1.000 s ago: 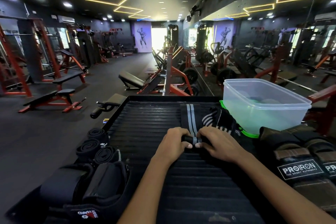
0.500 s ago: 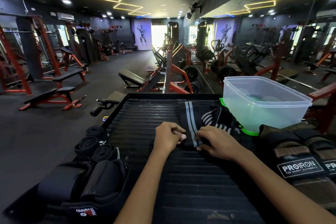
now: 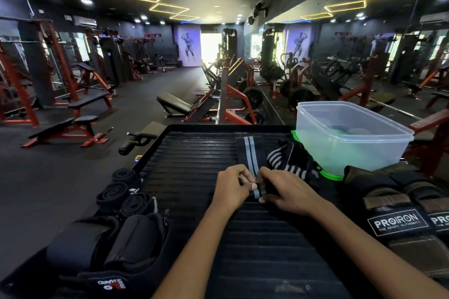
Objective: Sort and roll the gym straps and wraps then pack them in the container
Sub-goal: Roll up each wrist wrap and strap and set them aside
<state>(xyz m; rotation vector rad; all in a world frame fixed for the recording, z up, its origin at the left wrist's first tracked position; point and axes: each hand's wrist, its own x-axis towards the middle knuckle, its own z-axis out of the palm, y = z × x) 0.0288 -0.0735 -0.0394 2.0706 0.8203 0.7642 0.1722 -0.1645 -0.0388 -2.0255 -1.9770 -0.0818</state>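
Two hands roll a black elastic wrap with grey stripes on a ribbed black rubber platform.

Left hand and right hand both pinch the wrap's rolled near end (keeping it tight, likely); its flat tail points away, left of the clear plastic container. Three finished black rolls sit far left of the container.

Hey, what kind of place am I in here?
A gym, almost certainly: red-framed weight benches, plate-loaded machines, and a bodybuilder mural on the far wall.
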